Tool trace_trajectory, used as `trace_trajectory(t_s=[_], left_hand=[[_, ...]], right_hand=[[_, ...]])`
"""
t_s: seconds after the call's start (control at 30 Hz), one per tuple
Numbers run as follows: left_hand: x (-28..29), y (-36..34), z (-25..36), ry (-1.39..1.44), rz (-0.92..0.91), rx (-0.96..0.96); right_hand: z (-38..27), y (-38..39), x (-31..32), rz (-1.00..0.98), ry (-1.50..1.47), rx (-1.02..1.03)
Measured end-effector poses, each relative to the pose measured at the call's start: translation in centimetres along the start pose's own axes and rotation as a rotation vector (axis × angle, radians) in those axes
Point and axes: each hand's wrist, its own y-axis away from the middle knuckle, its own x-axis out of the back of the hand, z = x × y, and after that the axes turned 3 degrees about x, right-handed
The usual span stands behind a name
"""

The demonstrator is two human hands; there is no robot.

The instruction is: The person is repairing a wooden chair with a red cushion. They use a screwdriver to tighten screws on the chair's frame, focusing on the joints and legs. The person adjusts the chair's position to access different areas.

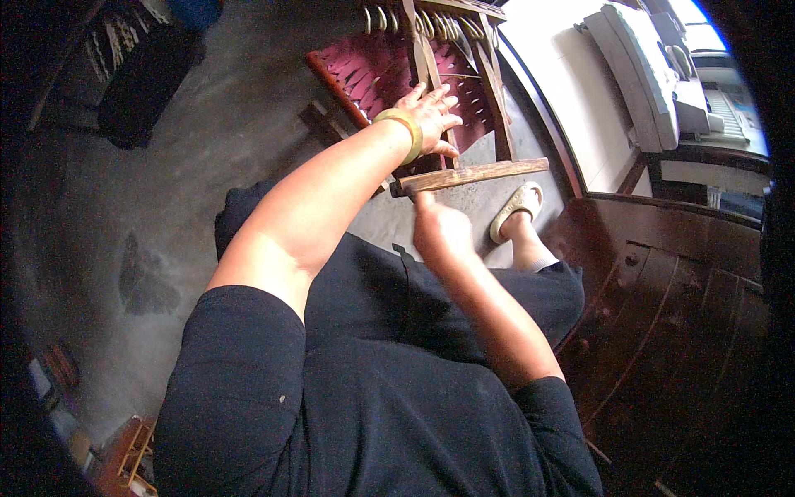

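My left hand [431,124], a yellow-green bangle at its wrist, reaches forward with its fingers spread against a wooden slat of a wooden frame [497,171]. This frame has a thick worn crossbar at the near end, long slats running away from me, and a row of pale curved pieces [426,22] along its far bar. My right hand [443,229] is closed just below the crossbar's left end, thumb side up. Its fingers are turned away, so what it grips, if anything, is hidden. A dark piece sits at the bar's left end.
Beyond the slats lies a dark pink woven panel [356,70] with a red edge. My foot in a pale clog [517,209] rests at the right of the frame. Dark wooden furniture [662,331] stands at the right, a dark bag-like shape [149,87] at the far left.
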Motion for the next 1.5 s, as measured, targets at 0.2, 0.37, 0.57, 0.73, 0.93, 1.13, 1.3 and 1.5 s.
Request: trace_trajectory(t_s=[0.2, 0.37, 0.57, 0.73, 0.93, 1.13, 1.3, 1.5], left_hand=[[0.3, 0.0, -0.1, -0.02, 0.053, -0.017], [-0.2, -0.1, -0.1, -0.019, 0.003, 0.0], [-0.1, 0.4, -0.3, -0.001, 0.023, -0.003], [0.2, -0.1, 0.2, 0.001, -0.021, 0.0], [0.0, 0.2, -0.1, 0.008, 0.008, 0.001], [0.3, 0.1, -0.1, 0.01, 0.001, -0.006], [0.0, -0.2, 0.0, 0.005, 0.011, -0.005], [0.1, 0.2, 0.0, 0.012, 0.008, -0.001]], right_hand=[[3.0, -0.4, 1.1, 0.182, -0.016, -0.191], [0.7, -0.3, -0.1, 0.04, 0.015, -0.107], [2.5, 0.0, 1.0, 0.127, 0.026, -0.203], [3.6, 0.2, 0.6, 0.066, 0.067, -0.238], [3.5, 0.0, -0.2, 0.089, 0.079, -0.154], [2.8, -0.1, 0.8, -0.026, 0.089, -0.165], [4.6, 0.1, 1.2, 0.122, 0.039, -0.208], [3.5, 0.0, 0.0, 0.06, 0.018, -0.097]])
